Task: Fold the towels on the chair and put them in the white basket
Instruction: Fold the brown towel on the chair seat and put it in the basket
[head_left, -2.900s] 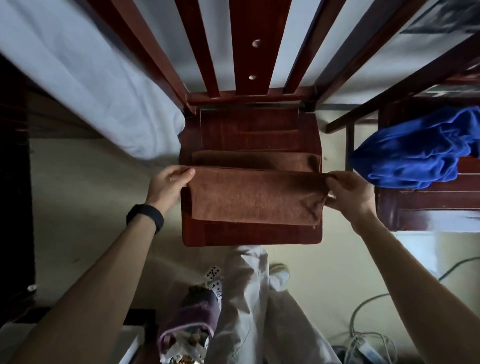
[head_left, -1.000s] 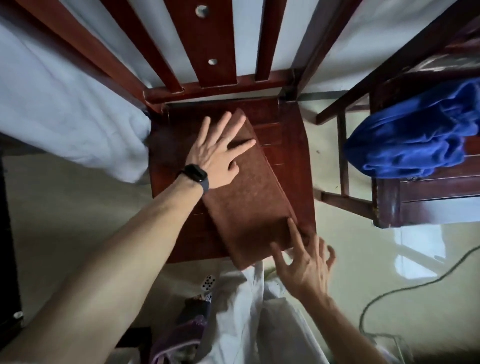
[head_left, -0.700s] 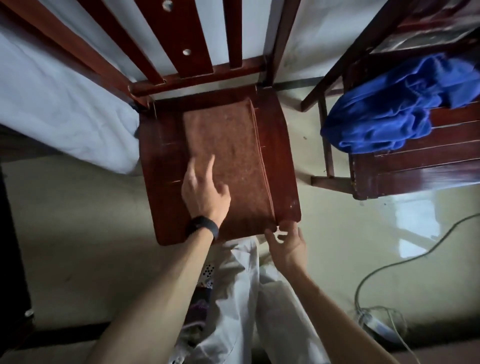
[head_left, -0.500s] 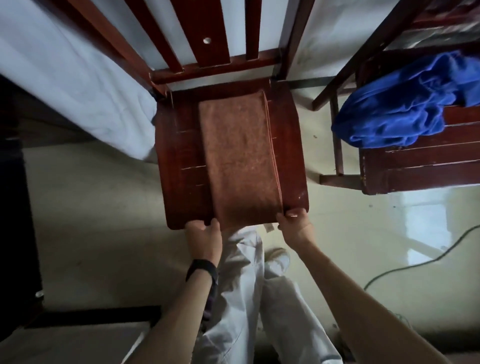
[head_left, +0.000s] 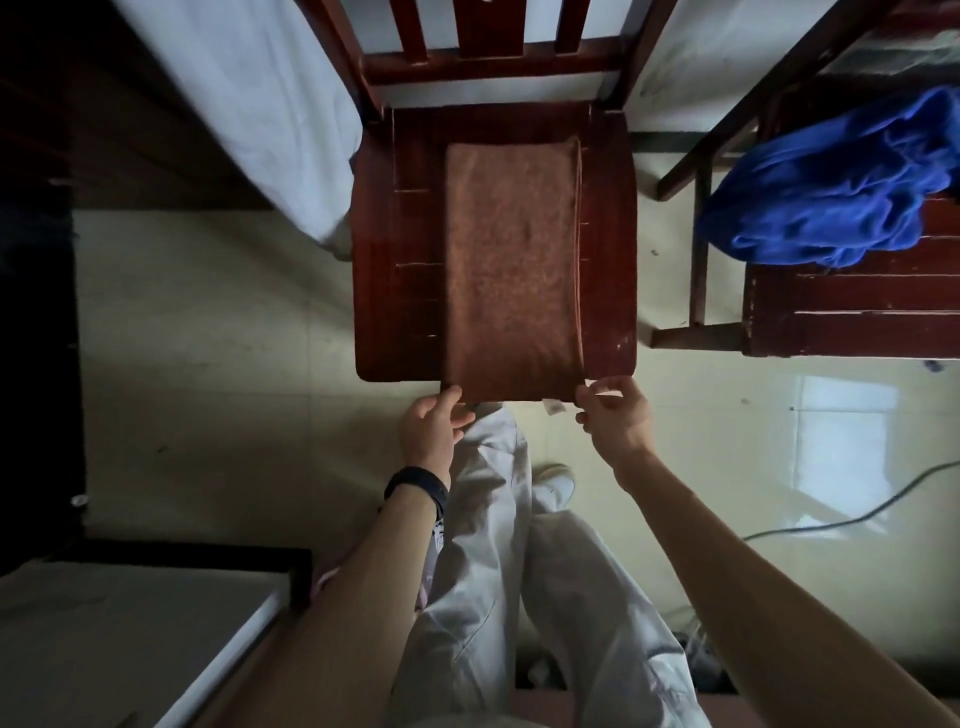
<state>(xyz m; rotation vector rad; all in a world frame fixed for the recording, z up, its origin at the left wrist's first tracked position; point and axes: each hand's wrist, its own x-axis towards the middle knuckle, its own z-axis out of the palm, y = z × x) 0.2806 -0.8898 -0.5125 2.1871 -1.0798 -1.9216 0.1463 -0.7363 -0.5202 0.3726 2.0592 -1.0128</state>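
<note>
A brown towel (head_left: 511, 270), folded into a long strip, lies lengthwise on the seat of a dark red wooden chair (head_left: 400, 270), its near end hanging just over the front edge. My left hand (head_left: 431, 423) pinches the near left corner of the strip. My right hand (head_left: 613, 413) pinches the near right corner. A crumpled blue towel (head_left: 831, 192) sits on a second wooden chair (head_left: 852, 322) to the right. The white basket is out of view.
A bed with a white sheet (head_left: 260, 93) stands at the upper left, close to the chair. A pale surface with a dark frame (head_left: 156, 623) fills the lower left. A cable (head_left: 857, 514) runs over the tiled floor at right. My legs stand right before the chair.
The brown strip was turned lengthwise on the seat. My left hand left the top of the towel, and both hands came to its near end and took hold of the corners.
</note>
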